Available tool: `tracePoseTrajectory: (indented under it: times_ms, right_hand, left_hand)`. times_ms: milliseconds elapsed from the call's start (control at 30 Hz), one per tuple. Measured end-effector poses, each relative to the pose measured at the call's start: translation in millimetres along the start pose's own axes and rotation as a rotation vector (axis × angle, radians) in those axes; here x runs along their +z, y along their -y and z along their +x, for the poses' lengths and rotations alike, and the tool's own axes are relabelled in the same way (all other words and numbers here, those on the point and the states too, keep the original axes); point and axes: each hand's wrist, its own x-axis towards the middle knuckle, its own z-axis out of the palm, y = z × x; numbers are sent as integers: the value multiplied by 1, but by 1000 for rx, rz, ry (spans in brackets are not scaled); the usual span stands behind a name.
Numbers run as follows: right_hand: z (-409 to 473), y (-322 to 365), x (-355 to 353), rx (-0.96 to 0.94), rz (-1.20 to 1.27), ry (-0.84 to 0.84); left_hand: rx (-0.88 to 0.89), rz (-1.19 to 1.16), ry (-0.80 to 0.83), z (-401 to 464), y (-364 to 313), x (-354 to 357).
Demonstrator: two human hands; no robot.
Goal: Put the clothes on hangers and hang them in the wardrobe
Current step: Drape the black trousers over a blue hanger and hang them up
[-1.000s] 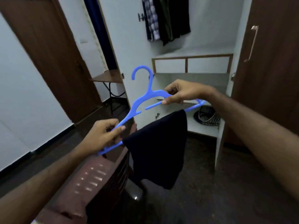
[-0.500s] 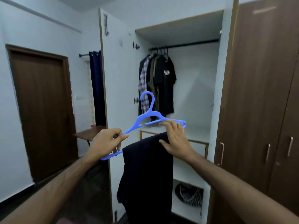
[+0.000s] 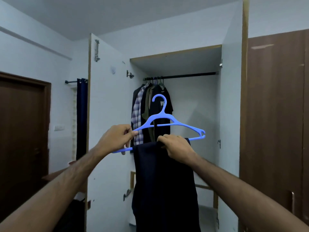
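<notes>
— Fingers first: what have they got?

— Fingers of the left hand (image 3: 115, 139) are curled round the left arm of the blue hanger (image 3: 168, 122), thumb pinching it from above. Fingers of the right hand (image 3: 178, 149) are bent over the lower bar, pressing the dark trousers (image 3: 164, 181) where they fold across it.

— And what's different from a second ago?

— The right hand has come off the hanger's upper arm and settled on the trousers at the bar, and the whole thing has been raised and levelled. The view has swung up from the floor (a chair was below then) to face the open wardrobe.

— Meaning?

— My guess is that the draping is finished and only the hooking remains. Beyond the fingers, the hanger's hook stands in front of the hung shirts (image 3: 150, 111); above and behind them runs the rail (image 3: 189, 75), with bare length to the right of the fingers.

— Anything you can't see?

— The trousers run off the bottom edge, so their hang can't be judged. How much cloth lies behind the bar is hidden, and the right fingertips are buried in the fold.
</notes>
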Motion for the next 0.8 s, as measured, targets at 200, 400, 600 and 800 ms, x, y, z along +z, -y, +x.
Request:
tracePoseTrajectory:
  times_ms: [200,400,600,800]
  right_hand:
    - [80,-58,38,43,-103,-13]
    - [140,-130,87,110,-223,21]
    - [195,-218,149,176,-239,-15]
    - [270,-314,205,151,-244,-26]
  left_hand:
    - [68,-148,-27,113,39,11]
    - [161,-220,-85,212,48,47]
    - [296,-204,-143,314,54,102]
    - [299,-165,-190,428,69,140]
